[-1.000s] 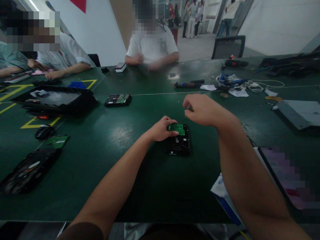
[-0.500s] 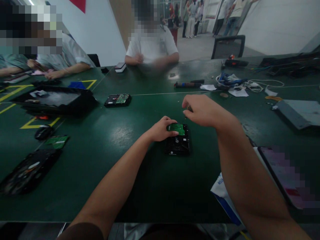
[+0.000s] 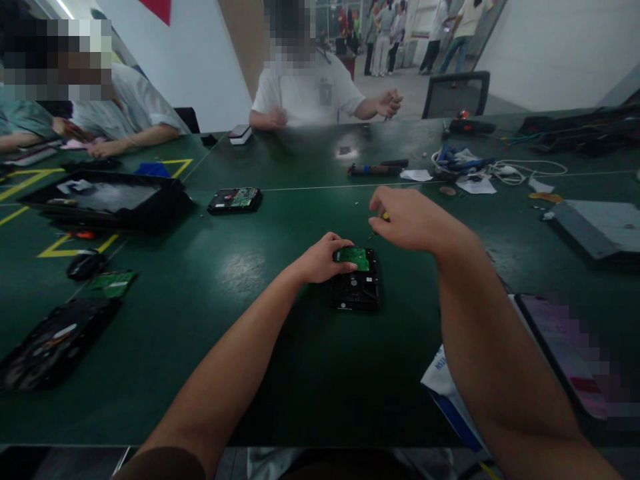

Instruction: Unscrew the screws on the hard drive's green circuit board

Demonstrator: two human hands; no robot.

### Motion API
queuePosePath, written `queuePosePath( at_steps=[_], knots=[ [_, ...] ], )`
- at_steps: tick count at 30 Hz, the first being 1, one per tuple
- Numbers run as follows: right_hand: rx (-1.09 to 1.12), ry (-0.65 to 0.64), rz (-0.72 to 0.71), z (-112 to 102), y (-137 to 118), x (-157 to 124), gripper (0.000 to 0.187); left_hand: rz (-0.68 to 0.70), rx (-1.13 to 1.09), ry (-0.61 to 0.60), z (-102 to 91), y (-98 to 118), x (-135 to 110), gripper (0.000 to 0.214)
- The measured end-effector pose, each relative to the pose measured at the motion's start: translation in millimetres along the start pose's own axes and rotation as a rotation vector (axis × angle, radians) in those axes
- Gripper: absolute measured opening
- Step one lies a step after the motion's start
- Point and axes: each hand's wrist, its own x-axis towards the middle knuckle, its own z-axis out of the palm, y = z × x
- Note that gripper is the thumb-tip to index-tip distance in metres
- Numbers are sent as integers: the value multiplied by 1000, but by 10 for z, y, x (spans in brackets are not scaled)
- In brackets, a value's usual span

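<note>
**Co-worker's hand lifts across the surface; right hand shifts slightly and shows a yellow bit**

The left hand has hardly moved, and the black drive stays flat on the surface, directly in front of the person. That left hand grips the drive's far left side, its thumb lying over the green circuit board. The right hand is curled closed just above the far right corner, pinching what looks like a slim tool; it is too small and dim to name surely.

The drive should handle as a stiff, dense block, heavy for its size, with a smooth casing that could slide on the glossy surface if pushed sideways. The board is likely light, thin and brittle, so pressure is better kept on its edges than on its face. The safest hold seems to be across the casing's long side walls, thumb and fingers opposed, leaving the board unloaded.
</note>
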Motion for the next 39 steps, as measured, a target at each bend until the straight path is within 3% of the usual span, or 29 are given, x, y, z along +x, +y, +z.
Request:
queuePosePath(
  at_steps=[3, 10, 15, 20, 25, 29, 34, 39],
  knots=[
    [37, 15, -101, 7, -3, 5, 30, 2, 1, -5, -4, -2, 3, 66],
    [-48, -25, 16, 3, 0, 15, 22, 9, 0, 6, 0, 4, -2, 65],
    [24, 7, -101, 22, 3, 12, 29, 9, -2, 12, 7, 3, -4, 66],
    [-4, 16, -1, 31, -35, 13, 27, 4, -3, 13, 5, 2, -7, 66],
    [15, -20, -96, 15, -19, 10, 26, -2, 1, 5, -1, 4, -4, 66],
    [-21, -10, -11, 12, -16, 3, 23, -3, -2, 4, -1, 7, -3, 66],
    [49, 23, -85, 14, -16, -5, 34, 8, 4, 4, -5, 10, -5, 65],
    [-22, 5, 21, 0, -21, 6, 23, -19, 2, -9, -12, 15, -3, 68]
  ],
)
